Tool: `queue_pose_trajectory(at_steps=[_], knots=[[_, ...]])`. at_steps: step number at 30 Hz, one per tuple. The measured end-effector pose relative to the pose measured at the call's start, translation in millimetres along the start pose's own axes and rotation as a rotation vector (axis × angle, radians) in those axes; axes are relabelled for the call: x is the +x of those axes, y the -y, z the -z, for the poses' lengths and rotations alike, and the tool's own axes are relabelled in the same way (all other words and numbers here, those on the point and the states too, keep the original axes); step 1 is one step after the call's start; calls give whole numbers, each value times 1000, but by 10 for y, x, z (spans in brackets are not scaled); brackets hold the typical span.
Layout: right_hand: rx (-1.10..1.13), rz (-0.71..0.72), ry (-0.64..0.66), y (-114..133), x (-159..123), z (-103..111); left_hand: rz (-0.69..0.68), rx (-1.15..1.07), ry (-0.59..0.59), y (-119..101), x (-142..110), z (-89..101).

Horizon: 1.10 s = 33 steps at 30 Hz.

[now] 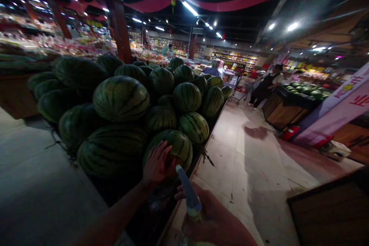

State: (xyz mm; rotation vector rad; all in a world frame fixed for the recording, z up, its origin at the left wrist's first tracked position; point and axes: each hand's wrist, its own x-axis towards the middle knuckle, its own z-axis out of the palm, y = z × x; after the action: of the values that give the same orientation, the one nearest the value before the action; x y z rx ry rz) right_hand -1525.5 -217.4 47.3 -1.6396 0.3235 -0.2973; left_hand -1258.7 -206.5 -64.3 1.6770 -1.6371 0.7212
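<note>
My left hand lies against the front watermelon, its fingers stretched out and holding nothing. That melon is round and green with dark stripes, and its lower part is in shadow behind my hands. Lower and to the right, my right hand is closed around the handle of what looks like a small knife. Its blue-grey blade points up and away from me, with a whitish tip close to the melon. A larger long watermelon rests just left of my left hand, and a smaller one sits behind the front melon.
Several more watermelons are heaped on the dark stand. Dry stems stick out at its right edge. A tiled aisle runs along the right, where a person stands by a shopping cart. A wooden box is at lower right.
</note>
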Motion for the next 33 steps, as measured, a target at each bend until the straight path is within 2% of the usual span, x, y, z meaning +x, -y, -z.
queue_pose_trajectory(at_steps=[5, 9, 15, 17, 20, 22, 23, 26, 29, 31, 33], knots=[[-98, -11, 94, 166, 296, 540, 7, 46, 22, -29, -1, 30], [-117, 0, 164, 210, 501, 889, 27, 78, 36, -58, -17, 36], [-37, 35, 203, 137, 800, 1227, 105, 43, 78, -75, -9, 13], [-17, 50, 204, 117, 934, 1272, 197, -21, 71, -142, 57, 38], [15, 77, 225, 120, 1164, 1291, 549, -250, 12, -376, 215, 101], [67, 97, 262, 148, 1316, 1295, 807, -536, -68, -601, 330, 133], [99, 93, 277, 169, 1387, 1302, 881, -687, -114, -718, 381, 139], [136, 63, 282, 241, 1571, 1357, 921, -1102, -161, -1033, 490, 106], [82, 90, 252, 252, 1723, 1454, 899, -1405, -86, -1259, 517, -2], [99, 89, 287, 195, 1807, 1523, 901, -1439, -39, -1372, 484, -120], [143, 60, 356, 104, 1873, 1593, 938, -1346, -27, -1463, 418, -277]])
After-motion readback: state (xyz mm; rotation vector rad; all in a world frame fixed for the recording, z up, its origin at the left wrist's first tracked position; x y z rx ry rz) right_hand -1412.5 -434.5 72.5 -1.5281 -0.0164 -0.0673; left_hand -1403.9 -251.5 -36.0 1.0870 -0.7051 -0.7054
